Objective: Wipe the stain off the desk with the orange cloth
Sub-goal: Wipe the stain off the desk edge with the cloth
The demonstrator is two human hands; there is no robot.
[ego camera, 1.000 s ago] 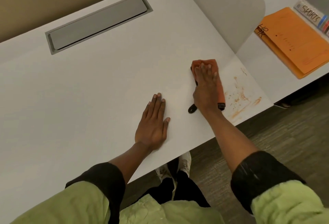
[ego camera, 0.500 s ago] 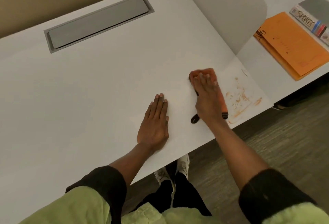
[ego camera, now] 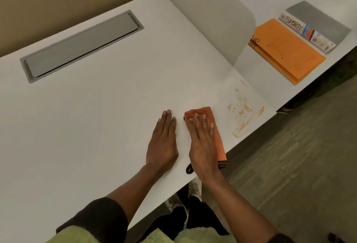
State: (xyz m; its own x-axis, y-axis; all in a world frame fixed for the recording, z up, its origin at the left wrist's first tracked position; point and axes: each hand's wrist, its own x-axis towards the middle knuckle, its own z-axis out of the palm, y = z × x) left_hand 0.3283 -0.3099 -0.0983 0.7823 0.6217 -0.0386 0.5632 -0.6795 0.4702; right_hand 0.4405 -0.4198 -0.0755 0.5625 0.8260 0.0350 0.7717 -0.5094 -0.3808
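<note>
The folded orange cloth [ego camera: 217, 132] lies flat on the white desk [ego camera: 96, 117] near its front edge. My right hand [ego camera: 202, 146] presses down on it with the fingers stretched out, covering most of it. A black loop on the cloth pokes out beside my wrist. The orange-brown stain [ego camera: 244, 114] is smeared on the desk just right of the cloth, apart from it. My left hand [ego camera: 163, 142] rests flat on the desk beside the cloth, palm down, holding nothing.
A grey cable hatch [ego camera: 81, 45] is set into the desk at the back left. A pale divider panel [ego camera: 208, 16] stands at the desk's right side. Beyond it lie an orange folder [ego camera: 286, 51] and a binder marked SPORTS [ego camera: 309, 28]. Floor lies below the front edge.
My right hand has drawn the cloth toward me and leftward, away from the stain and closer to my left hand. The left hand has stayed flat in place.
</note>
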